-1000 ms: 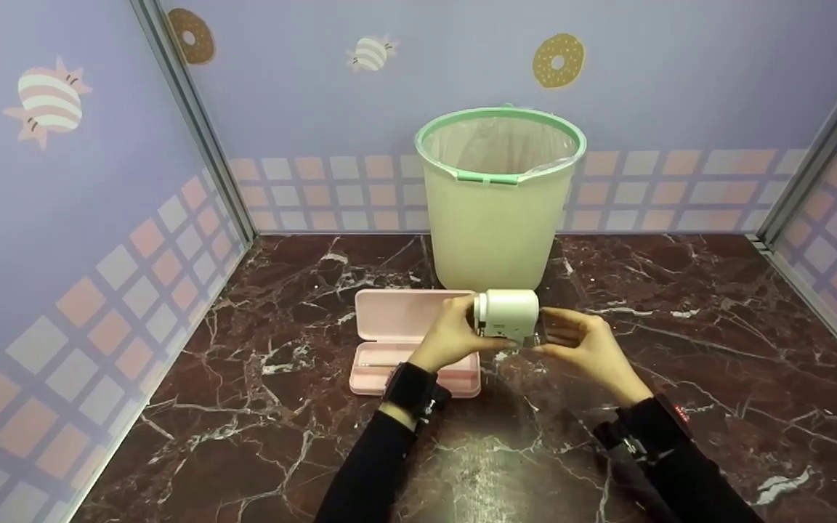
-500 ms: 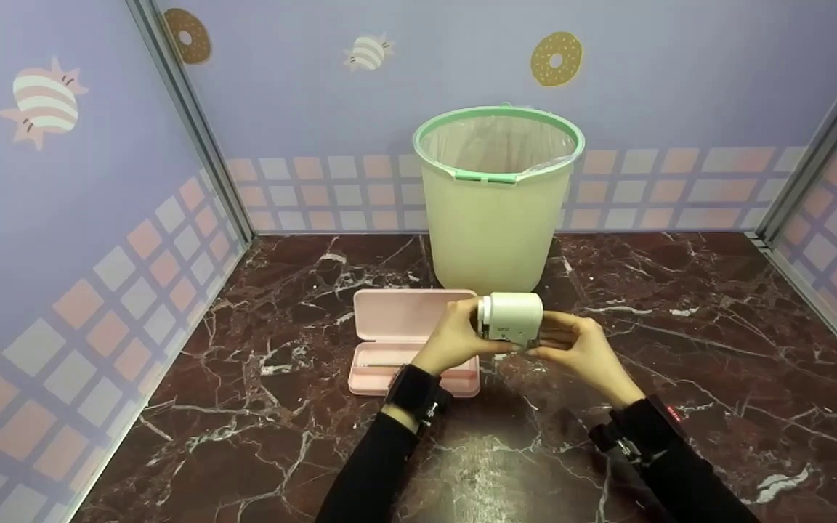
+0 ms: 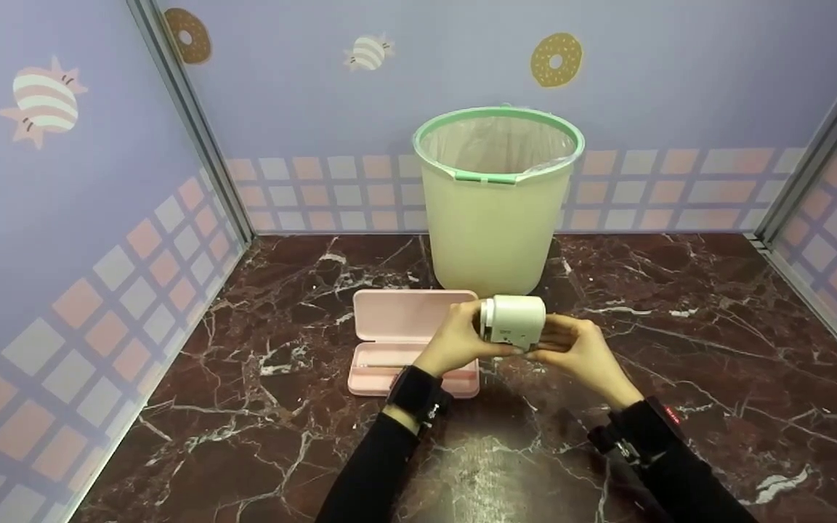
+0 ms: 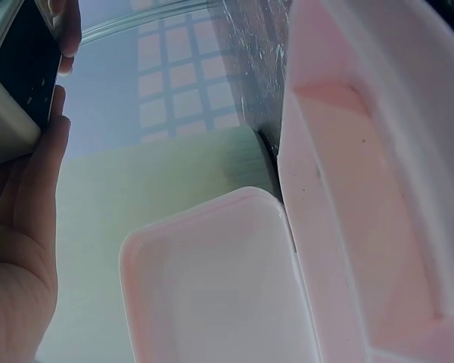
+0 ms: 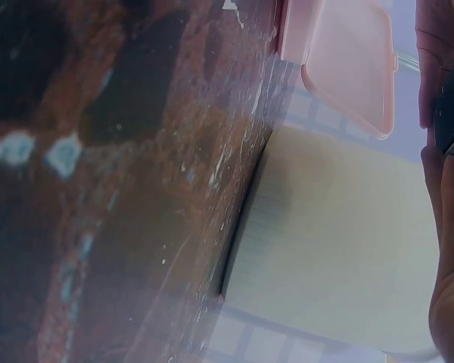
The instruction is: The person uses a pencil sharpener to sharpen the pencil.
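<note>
Both hands hold a small white rounded device (image 3: 517,318) with a dark panel, raised in front of the bin. My left hand (image 3: 455,338) grips its left end, thumb along the lower edge. At the right end, my right hand (image 3: 578,349) pinches it between thumb and fingers. The left wrist view shows the dark panel (image 4: 29,64) resting against the fingers; part of the device is cut off there. Just left of and below the hands lies a pink pencil case (image 3: 375,382) with its lid (image 3: 407,312) raised, partly hidden by the left hand and wrist.
A pale green trash bin (image 3: 495,232) with a green rim and a clear liner stands behind the hands. Dark red marble-patterned tabletop (image 3: 259,428) spreads all around. Purple panels (image 3: 302,94) with candy and donut prints enclose the back and sides.
A clear part seen at the device's right end a second ago is now out of sight there. The device has shifted slightly right and down, and the right-hand fingers sit closer to it.
</note>
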Tool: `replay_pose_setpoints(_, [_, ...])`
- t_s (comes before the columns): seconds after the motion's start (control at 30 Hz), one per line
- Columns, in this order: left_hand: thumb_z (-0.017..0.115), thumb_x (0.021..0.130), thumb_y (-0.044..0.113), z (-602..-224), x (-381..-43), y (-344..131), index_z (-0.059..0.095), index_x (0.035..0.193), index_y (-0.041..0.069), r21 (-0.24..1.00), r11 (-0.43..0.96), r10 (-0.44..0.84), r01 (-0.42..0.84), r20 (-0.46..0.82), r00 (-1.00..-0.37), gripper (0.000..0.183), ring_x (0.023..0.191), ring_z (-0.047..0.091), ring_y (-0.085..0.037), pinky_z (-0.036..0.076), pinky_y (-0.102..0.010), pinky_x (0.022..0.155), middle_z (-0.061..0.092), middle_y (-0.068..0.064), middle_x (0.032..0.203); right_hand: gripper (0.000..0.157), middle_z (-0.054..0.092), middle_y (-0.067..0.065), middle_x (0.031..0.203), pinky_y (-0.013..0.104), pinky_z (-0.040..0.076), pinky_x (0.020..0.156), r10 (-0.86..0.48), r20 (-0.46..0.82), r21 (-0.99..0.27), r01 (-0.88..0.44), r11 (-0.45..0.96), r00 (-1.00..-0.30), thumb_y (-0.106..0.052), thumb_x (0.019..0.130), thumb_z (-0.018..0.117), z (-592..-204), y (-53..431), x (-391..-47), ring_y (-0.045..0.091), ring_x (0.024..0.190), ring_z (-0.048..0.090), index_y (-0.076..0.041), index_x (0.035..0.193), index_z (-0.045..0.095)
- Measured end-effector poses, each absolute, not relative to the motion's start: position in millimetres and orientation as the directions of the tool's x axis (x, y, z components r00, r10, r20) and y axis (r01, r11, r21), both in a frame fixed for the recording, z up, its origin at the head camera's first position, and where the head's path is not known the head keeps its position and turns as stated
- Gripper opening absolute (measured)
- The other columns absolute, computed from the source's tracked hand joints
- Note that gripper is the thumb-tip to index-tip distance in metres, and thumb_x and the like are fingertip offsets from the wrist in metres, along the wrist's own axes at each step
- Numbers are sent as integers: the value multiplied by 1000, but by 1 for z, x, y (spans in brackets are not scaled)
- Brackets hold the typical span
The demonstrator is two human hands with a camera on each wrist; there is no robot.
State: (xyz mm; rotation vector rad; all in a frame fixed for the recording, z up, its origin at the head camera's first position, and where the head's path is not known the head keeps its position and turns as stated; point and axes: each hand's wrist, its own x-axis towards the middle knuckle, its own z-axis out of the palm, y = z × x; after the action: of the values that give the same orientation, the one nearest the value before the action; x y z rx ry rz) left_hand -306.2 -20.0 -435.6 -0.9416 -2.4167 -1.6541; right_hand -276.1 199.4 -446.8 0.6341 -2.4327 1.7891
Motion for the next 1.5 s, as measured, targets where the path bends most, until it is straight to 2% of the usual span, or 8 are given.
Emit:
replay_pose_setpoints(0.27, [92, 64, 14, -439, -307, -18, 69, 115, 7, 830, 241, 436, 503, 371, -820, 57, 90, 69, -14, 56, -23, 82, 75, -8, 105, 58, 65, 33, 118, 25, 56, 87, -294, 264, -898, -346, 272, -918, 2, 77, 78, -446, 201, -275, 32, 103, 71, 15, 128, 54])
replay_pose_setpoints(0.43, [92, 64, 14, -440, -307, -19, 69, 115, 6, 835, 213, 435, 507, 383, -815, 56, 87, 69, -13, 57, -24, 80, 75, -9, 104, 59, 63, 33, 122, 32, 56, 92, -307, 274, -892, -361, 273, -911, 2, 77, 78, -443, 204, -275, 39, 108, 68, 15, 129, 53])
replay_pose_setpoints(0.57, [92, 64, 13, -440, -307, -19, 69, 115, 6, 824, 228, 438, 518, 388, -811, 57, 88, 69, -13, 56, -24, 82, 74, -8, 104, 65, 62, 28, 127, 32, 54, 96, -287, 320, -876, -397, 273, -903, -1, 77, 80, -441, 203, -274, 31, 113, 66, 10, 133, 52])
replay_pose_setpoints(0.8, [92, 64, 16, -443, -306, -16, 69, 116, 6, 799, 275, 468, 535, 375, -800, 58, 88, 68, -9, 55, -22, 83, 75, -7, 104, 68, 64, 17, 127, 19, 51, 96, -235, 489, -788, -541, 294, -840, -5, 72, 85, -434, 194, -267, 4, 112, 61, -3, 135, 57])
replay_pose_setpoints(1.03, [92, 63, 15, -445, -305, -13, 70, 115, 7, 785, 297, 487, 543, 365, -794, 57, 87, 68, -7, 54, -20, 84, 75, -6, 102, 59, 67, 13, 121, 21, 55, 89, -223, 533, -731, -577, 363, -816, 2, 68, 86, -432, 189, -265, 5, 104, 63, -2, 123, 64])
replay_pose_setpoints(1.23, [92, 65, 19, -443, -307, -15, 65, 122, 10, 769, 345, 532, 538, 312, -787, 64, 90, 66, -8, 54, -20, 84, 73, -5, 106, 56, 66, 15, 122, 29, 58, 87, -246, 499, -741, -556, 377, -831, 2, 71, 83, -431, 192, -265, 21, 105, 65, -2, 124, 62])
replay_pose_setpoints(1.37, [91, 67, 24, -437, -309, -21, 59, 132, 13, 711, 407, 559, 573, 302, -772, 73, 102, 64, -13, 52, -28, 94, 69, -4, 120, 56, 65, 18, 122, 32, 58, 86, -254, 477, -732, -541, 415, -841, 1, 74, 82, -432, 196, -267, 30, 105, 66, -2, 126, 61])
replay_pose_setpoints(1.5, [86, 72, 32, -428, -311, -32, 53, 140, 16, 662, 459, 542, 593, 321, -777, 76, 131, 52, -20, 39, -40, 114, 55, -3, 144, 54, 66, 19, 120, 33, 58, 86, -248, 448, -732, -512, 450, -859, 0, 74, 82, -435, 200, -270, 31, 103, 67, -2, 124, 61])
